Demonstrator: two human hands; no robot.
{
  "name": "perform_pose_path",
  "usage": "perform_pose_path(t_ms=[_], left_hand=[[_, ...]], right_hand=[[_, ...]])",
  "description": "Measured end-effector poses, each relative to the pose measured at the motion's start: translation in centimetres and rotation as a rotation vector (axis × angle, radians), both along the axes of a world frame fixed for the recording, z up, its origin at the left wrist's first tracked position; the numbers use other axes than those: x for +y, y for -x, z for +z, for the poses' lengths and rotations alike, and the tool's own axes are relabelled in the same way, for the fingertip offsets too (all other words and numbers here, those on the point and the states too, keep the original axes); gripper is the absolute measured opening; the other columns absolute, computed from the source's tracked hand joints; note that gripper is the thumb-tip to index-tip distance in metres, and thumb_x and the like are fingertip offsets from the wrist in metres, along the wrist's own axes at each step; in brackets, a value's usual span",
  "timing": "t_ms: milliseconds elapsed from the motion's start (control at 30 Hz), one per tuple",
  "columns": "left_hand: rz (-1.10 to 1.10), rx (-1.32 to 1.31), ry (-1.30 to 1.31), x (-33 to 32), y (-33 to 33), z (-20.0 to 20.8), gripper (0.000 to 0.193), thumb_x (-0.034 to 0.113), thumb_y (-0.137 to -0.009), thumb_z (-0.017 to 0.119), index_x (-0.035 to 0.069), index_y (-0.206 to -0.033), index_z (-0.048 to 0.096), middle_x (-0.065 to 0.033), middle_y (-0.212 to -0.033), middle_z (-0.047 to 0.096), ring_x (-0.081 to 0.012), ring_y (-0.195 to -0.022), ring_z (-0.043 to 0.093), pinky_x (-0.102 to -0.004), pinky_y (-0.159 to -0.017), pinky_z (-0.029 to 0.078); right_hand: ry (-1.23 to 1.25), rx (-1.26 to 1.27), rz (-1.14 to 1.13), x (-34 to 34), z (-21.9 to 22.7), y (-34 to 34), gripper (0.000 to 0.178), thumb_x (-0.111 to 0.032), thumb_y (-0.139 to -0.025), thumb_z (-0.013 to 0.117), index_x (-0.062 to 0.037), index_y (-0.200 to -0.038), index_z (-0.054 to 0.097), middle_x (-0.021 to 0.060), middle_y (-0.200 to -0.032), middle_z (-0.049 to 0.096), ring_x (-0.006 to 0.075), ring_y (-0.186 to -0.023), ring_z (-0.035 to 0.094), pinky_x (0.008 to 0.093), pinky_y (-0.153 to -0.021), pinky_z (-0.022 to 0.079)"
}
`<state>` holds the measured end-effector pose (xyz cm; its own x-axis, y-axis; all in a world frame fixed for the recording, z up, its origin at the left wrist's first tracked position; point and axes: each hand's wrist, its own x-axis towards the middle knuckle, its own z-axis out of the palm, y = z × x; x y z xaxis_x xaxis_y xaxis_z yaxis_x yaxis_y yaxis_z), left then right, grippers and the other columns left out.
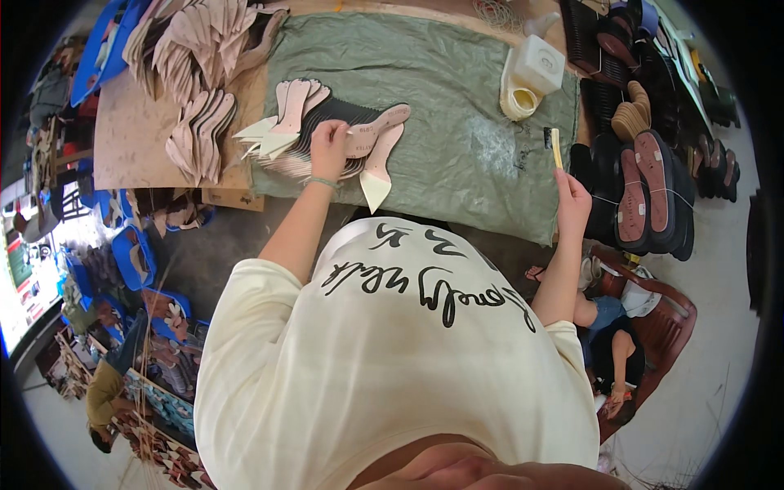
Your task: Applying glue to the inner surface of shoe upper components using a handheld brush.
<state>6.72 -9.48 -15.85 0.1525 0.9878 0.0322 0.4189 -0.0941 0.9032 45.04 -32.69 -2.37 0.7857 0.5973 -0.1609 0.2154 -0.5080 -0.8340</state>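
Observation:
My left hand (329,151) is closed at the near side of a fanned row of shoe insoles (371,137), its fingertips pinching the top insole, whose other end the hand hides. Beside it, a pink insole with a cream pointed tip (376,188) hangs toward me over the row's edge. More insoles with cream tips (290,110) lie at the left end of the row. Off to the right, my right hand (573,200) grips a small brush (557,149) by its yellow handle, its dark bristles pointing away from me.
A green cloth (408,61) covers the tabletop. On it stand an open container of yellowish liquid (521,102) and a white plastic jug (539,61). Insole stacks (202,135) lie left; tied soles (633,196) stand right. A seated person (616,351) is at right, another person (104,392) lower left.

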Motion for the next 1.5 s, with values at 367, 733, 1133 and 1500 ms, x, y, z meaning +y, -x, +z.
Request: perform_pose_path(t_ms=[367,733,1133,1500], left_hand=[[0.125,-0.104,0.35,0.3,3.2,2.8,0.016,0.012,-0.099,0.046,-0.003,-0.102,0.053,-0.0119,-0.101,0.062,-0.0151,-0.089,0.062,-0.0255,-0.073,0.052],[0.023,-0.913,0.678,-2.0,13.4,8.6,0.018,0.014,-0.102,0.035,0.002,-0.098,0.046,-0.0285,-0.119,0.057,-0.0325,-0.111,0.057,-0.0438,-0.095,0.048],[-0.079,-1.325,0.716,0.6,9.9,12.1,0.012,0.021,-0.099,0.047,0.012,-0.091,0.048,0.0025,-0.07,0.041,-0.0116,-0.065,0.043,-0.0473,-0.093,0.048],[-0.264,1.788,1.031,-4.7,27.8,21.8,0.087,0.032,-0.064,0.082,0.013,-0.14,0.044,-0.0148,-0.152,0.028,-0.0355,-0.144,0.013,-0.0619,-0.108,0.024]], right_hand=[[0.019,-0.041,0.112,2.5,0.5,0.9,0.036,-0.03,-0.089,0.067,0.0043,-0.1,0.069,-0.0045,-0.069,0.055,0.0031,-0.064,0.043,0.0199,-0.058,0.035],[0.066,-0.021,0.078,1.8,-0.7,-0.4,0.037,-0.031,-0.09,0.067,0.0042,-0.1,0.07,-0.0052,-0.069,0.054,0.0025,-0.063,0.043,0.0195,-0.057,0.034],[0.039,-0.001,0.122,4.3,-1.1,-1.2,0.035,-0.029,-0.089,0.067,0.0042,-0.101,0.069,-0.0044,-0.071,0.056,0.0034,-0.065,0.045,0.02,-0.059,0.037],[0.011,0.029,-0.043,-0.1,-1.0,-2.9,0.037,-0.027,-0.09,0.067,0.0079,-0.101,0.067,-0.0023,-0.077,0.062,0.0035,-0.07,0.049,0.0184,-0.062,0.038]])
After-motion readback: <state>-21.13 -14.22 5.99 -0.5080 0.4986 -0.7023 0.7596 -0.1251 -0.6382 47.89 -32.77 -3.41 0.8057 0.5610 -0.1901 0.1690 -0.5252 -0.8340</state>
